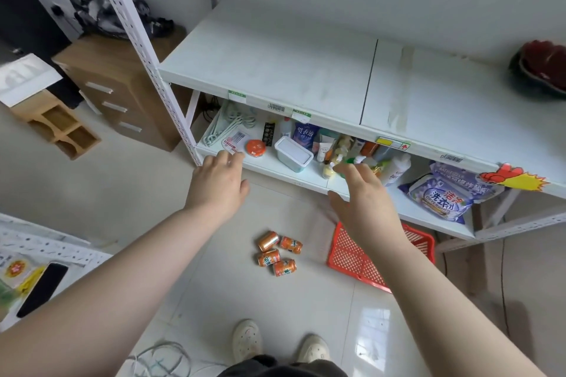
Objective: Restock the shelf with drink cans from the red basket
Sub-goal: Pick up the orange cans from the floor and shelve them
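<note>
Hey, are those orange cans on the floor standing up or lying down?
Lying down. All four orange cans rest on their sides on the floor tiles, clustered left of the red basket, outside it.

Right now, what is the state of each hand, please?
Left hand: open, holding nothing.
Right hand: open, holding nothing.

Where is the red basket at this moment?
In the head view, the red basket is on the floor at lower right, under the right hand, just right of four orange cans and before the shelf.
</note>
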